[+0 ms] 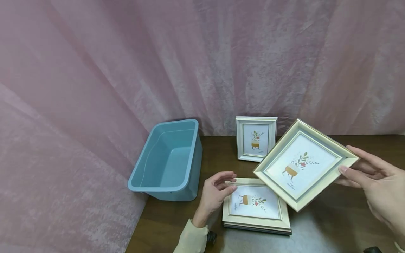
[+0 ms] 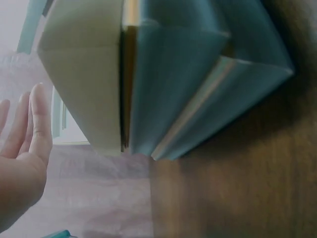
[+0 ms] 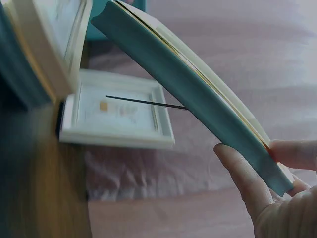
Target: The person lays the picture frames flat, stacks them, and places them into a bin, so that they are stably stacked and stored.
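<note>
A cream picture frame (image 1: 329,175) with a plant print is held tilted in the air by my right hand (image 1: 379,186), thumb on its front and fingers behind its right corner. In the right wrist view the right hand (image 3: 277,198) pinches the frame's edge (image 3: 198,94). Below it lies a stack of frames (image 1: 256,222), a cream one on top. My left hand (image 1: 215,193) hovers at the stack's left edge, fingers relaxed and bent, holding nothing. The left wrist view shows the left hand (image 2: 27,153) beside the stacked frames (image 2: 173,89).
A white picture frame (image 1: 272,140) stands upright at the back, partly covered by the held frame. An empty blue-green bin (image 1: 186,193) stands on the left of the brown table (image 1: 171,218). A pink curtain (image 1: 221,70) hangs behind the table.
</note>
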### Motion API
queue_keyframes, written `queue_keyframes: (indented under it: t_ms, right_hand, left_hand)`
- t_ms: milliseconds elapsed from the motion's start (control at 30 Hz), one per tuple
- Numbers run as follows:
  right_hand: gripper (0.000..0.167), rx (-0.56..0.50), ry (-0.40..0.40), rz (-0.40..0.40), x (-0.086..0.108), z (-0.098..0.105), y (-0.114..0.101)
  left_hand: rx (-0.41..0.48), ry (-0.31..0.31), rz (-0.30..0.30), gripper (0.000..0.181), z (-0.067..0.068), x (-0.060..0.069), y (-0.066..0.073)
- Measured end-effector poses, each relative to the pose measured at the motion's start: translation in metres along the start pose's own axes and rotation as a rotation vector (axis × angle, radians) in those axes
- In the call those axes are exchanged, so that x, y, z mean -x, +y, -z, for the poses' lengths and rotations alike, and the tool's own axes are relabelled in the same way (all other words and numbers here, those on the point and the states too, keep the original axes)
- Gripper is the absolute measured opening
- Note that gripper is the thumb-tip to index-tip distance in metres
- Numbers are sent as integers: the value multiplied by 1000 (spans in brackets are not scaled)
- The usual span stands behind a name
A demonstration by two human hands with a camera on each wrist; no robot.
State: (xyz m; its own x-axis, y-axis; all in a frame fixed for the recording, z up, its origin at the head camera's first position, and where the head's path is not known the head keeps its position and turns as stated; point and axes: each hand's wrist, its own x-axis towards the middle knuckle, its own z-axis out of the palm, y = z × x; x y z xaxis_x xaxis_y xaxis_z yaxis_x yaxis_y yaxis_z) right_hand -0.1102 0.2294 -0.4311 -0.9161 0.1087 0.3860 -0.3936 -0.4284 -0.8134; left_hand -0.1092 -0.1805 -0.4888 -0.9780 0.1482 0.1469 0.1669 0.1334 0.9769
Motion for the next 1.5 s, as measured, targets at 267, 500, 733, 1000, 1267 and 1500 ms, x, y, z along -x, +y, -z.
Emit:
queue_keyframes:
  t_ms: [267,500,733,1000,1267,1500]
  right_hand:
    - [66,-9,22,-104,21,-19,3]
    - [65,-47,25,-183,35,-25,11]
    - [64,-49,37,-240,44,-35,19]
    - [66,-37,-54,-280,47,-29,28]
    - [74,-69,-312,-256,49,-15,36]
    - [75,-126,-359,-239,52,-13,39]
  left_hand:
    - [89,-145,-157,61,-3,1,3]
    - [140,-223,-162,77,-5,2,4]
    - [138,-183,-144,84,-3,4,7]
    - [125,-136,-232,86,2,1,4]
    - [118,-138,-346,87,9,-2,-2]
    - [223,-364,-217,116,12,-4,-1]
